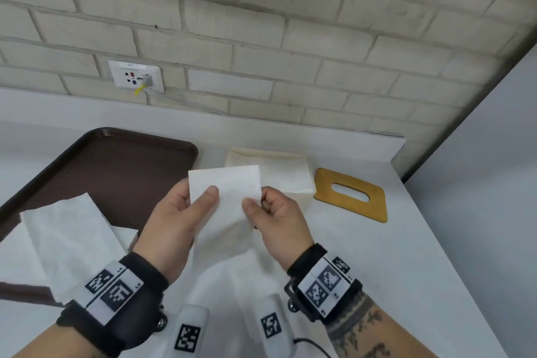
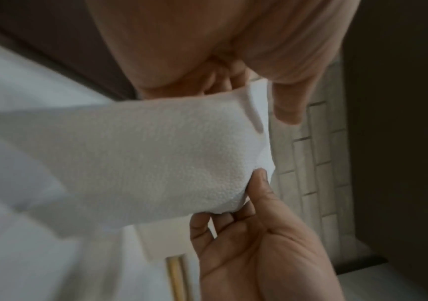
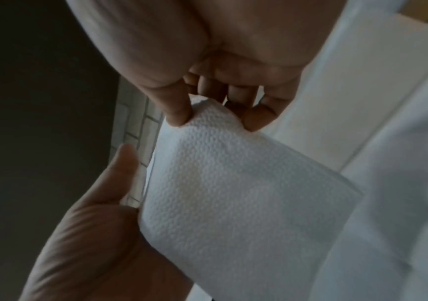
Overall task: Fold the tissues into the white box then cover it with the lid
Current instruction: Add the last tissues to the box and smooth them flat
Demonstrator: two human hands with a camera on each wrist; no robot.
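I hold a white embossed tissue [image 1: 229, 197] up over the table with both hands. My left hand [image 1: 200, 196] grips its left edge, thumb on the front and fingers behind. My right hand [image 1: 258, 200] pinches the right edge between thumb and curled fingers. The left wrist view shows the tissue [image 2: 156, 158] bent over between my left hand [image 2: 253, 91] and my right hand [image 2: 259, 244]. The right wrist view shows my right hand [image 3: 215, 114] pinching a corner of the tissue [image 3: 233, 193]. The open white box [image 1: 299, 183] stands just behind the tissue. Its wooden lid [image 1: 374, 200], with an oval slot, lies flat to the box's right.
A dark brown tray [image 1: 116, 171] sits at the left, with more loose tissues [image 1: 66, 235] draped over its near edge. A brick wall with a socket [image 1: 136, 77] and a plugged cable runs along the back. The table's right edge [image 1: 453, 256] slants close to the lid.
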